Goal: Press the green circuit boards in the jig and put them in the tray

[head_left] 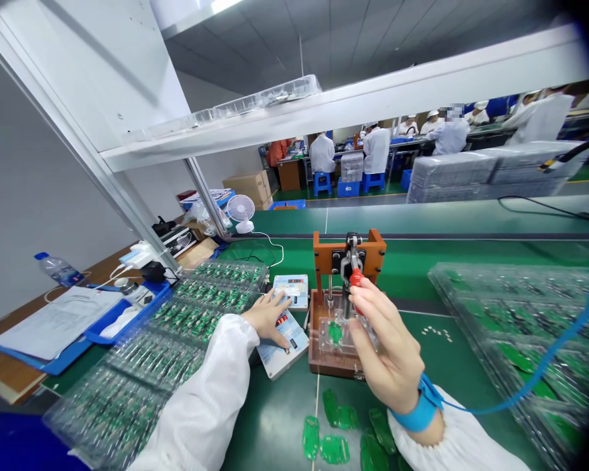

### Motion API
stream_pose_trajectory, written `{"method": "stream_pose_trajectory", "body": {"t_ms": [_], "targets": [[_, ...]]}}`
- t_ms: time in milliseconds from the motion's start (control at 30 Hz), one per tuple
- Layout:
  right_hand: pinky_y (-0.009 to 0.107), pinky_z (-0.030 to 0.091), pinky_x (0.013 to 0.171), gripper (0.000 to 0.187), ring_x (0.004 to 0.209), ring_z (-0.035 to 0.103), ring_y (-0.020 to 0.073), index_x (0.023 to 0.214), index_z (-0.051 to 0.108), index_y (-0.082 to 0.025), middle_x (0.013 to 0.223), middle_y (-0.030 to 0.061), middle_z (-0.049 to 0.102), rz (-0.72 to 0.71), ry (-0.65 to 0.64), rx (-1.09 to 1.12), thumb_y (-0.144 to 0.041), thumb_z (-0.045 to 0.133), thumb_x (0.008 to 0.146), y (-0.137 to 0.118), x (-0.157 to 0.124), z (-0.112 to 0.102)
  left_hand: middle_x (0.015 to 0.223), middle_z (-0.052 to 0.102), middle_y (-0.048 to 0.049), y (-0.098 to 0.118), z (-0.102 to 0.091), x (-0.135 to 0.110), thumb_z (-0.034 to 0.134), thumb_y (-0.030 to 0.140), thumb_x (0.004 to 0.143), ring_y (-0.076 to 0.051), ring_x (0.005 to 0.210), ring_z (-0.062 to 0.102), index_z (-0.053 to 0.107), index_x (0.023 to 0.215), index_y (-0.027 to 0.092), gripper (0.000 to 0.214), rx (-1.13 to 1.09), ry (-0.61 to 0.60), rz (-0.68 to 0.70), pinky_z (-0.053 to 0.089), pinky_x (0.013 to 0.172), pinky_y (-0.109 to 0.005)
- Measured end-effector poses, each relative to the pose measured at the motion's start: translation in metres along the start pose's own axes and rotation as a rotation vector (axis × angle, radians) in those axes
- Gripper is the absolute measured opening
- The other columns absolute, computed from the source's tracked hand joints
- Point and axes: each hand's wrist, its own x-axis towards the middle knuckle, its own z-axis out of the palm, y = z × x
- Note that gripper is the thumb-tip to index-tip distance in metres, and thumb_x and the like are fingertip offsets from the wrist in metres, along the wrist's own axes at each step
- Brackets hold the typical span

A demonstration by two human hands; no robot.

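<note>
My left hand (269, 318) lies with fingers spread on a white box with a red digital display (283, 343). A second white box (291, 291) with a display sits just behind it. My right hand (387, 340), with a blue strap on the wrist, has its fingers around the red handle of a toggle clamp (357, 277). The clamp is mounted on a test fixture (324, 252) with an orange frame and a brown base. A small green circuit board (334, 331) rests in the fixture's clear plate. Several green boards (334, 449) lie loose on the bench in front.
Clear trays of circuit boards (177, 327) stand on the left, with more trays (515, 347) on the right. A blue cord (544, 373) runs from the wrist strap. A small white fan (241, 210) stands behind. A shelf (373, 108) crosses overhead; people in white work beyond.
</note>
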Motion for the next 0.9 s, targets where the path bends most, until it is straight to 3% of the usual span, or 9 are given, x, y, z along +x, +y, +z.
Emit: {"method": "stream_pose_trajectory", "body": {"t_ms": [400,633,800,867,900], "targets": [[0.056,0.06,0.107,0.065,0.138,0.057,0.0336,0.151,0.055,-0.028,0.14,0.0087,0.066,-0.003,0.003,-0.008,0.004,0.057,0.094,-0.001,0.0,0.0,0.173,0.001,-0.0155,0.0,-0.001,0.003,0.082,0.077,0.058,-0.045,0.158,-0.007,0.019,0.167,0.02,0.138,0.041,0.004,-0.014,0.009,0.126,-0.065],[0.056,0.059,0.108,0.065,0.138,0.058,0.0326,0.15,0.055,-0.027,0.14,0.0084,0.067,-0.001,0.012,-0.007,0.004,0.058,0.093,-0.001,0.0,0.001,0.172,-0.008,-0.0145,0.005,0.0,0.003,0.082,0.076,0.058,-0.044,0.158,-0.008,0.017,0.167,0.021,0.138,0.044,-0.025,-0.048,0.006,0.125,-0.066],[0.054,0.057,0.111,0.066,0.138,0.058,0.0316,0.151,0.055,-0.026,0.14,0.008,0.066,-0.005,0.016,-0.002,0.005,0.059,0.093,0.0,-0.001,0.001,0.172,-0.01,-0.0138,0.008,-0.004,0.001,0.088,0.066,0.058,-0.043,0.158,-0.009,0.018,0.167,0.022,0.137,0.042,-0.049,-0.074,0.003,0.125,-0.068],[0.053,0.057,0.111,0.066,0.138,0.058,0.0315,0.151,0.055,-0.026,0.141,0.0083,0.065,0.0,0.012,-0.013,0.005,0.058,0.093,0.0,-0.001,0.001,0.173,-0.001,-0.0166,0.017,-0.012,-0.014,0.093,0.058,0.058,-0.044,0.159,-0.001,0.024,0.165,0.02,0.132,0.031,0.006,-0.09,0.006,0.127,-0.065],[0.052,0.057,0.111,0.065,0.138,0.058,0.0314,0.151,0.055,-0.026,0.142,0.0085,0.065,0.003,0.008,-0.018,0.005,0.058,0.094,0.0,-0.001,0.001,0.173,0.011,-0.0188,0.024,-0.016,-0.026,0.094,0.053,0.06,-0.045,0.158,0.01,0.031,0.162,0.019,0.125,0.016,0.07,-0.098,0.012,0.127,-0.064]]}}
